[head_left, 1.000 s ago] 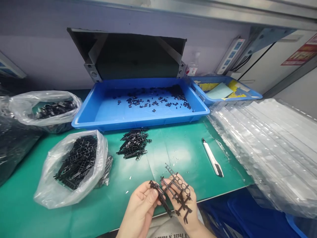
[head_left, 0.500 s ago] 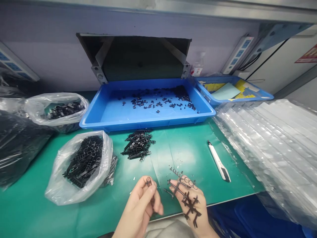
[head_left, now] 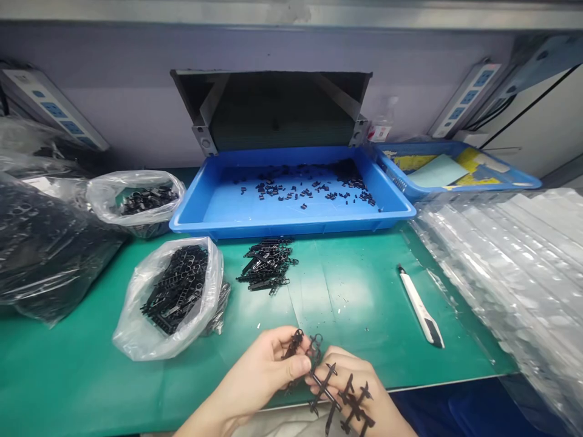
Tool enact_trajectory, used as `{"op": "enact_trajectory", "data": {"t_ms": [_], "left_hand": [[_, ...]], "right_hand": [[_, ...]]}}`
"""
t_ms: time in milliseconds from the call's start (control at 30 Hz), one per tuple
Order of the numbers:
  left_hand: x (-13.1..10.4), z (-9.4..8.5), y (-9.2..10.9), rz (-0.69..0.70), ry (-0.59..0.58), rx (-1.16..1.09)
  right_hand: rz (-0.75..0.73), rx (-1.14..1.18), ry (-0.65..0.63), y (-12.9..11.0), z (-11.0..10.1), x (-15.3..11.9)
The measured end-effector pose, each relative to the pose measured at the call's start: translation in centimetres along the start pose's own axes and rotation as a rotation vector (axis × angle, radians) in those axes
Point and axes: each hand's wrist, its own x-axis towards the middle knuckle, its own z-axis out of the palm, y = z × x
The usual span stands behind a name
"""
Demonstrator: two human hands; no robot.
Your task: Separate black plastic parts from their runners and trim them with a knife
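My left hand (head_left: 268, 367) is closed, thumb against fingers, on small black plastic parts with ring-shaped ends (head_left: 295, 340). Right beside it, almost touching, my right hand (head_left: 350, 382) pinches a black plastic sprue (head_left: 324, 385) with short cross branches. Dark branched shapes lie over the back of the right hand; I cannot tell whether they are shadow or more plastic. Between the hands, a ringed black piece (head_left: 316, 345) stands up. The fingertips of the right hand are partly hidden. Ahead on the green mat is a pile of black plastic strips (head_left: 268, 267).
An open plastic bag (head_left: 130, 325) of black parts stands left, with another bag (head_left: 102, 203) behind. The blue tray (head_left: 291, 229) holds small black pieces. A white cutter knife (head_left: 419, 306) lies right, beside stacked clear plastic trays (head_left: 501, 261). A blue basket (head_left: 412, 189) stands behind.
My hands have come together, the left moving right toward the sprue in the right hand. The view has turned slightly left, shifting the bench things rightward.
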Motion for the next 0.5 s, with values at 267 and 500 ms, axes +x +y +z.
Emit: {"op": "enact_trajectory", "data": {"t_ms": [267, 500], "left_hand": [[0.39, 0.08, -0.85, -0.141, 0.089, -0.292], [0.52, 0.5, -0.29, -0.159, 0.22, -0.407]], "right_hand": [[0.195, 0.089, -0.003, -0.18, 0.21, 0.13], [0.327, 0.417, 0.311, -0.19, 0.82, 0.1]]}}
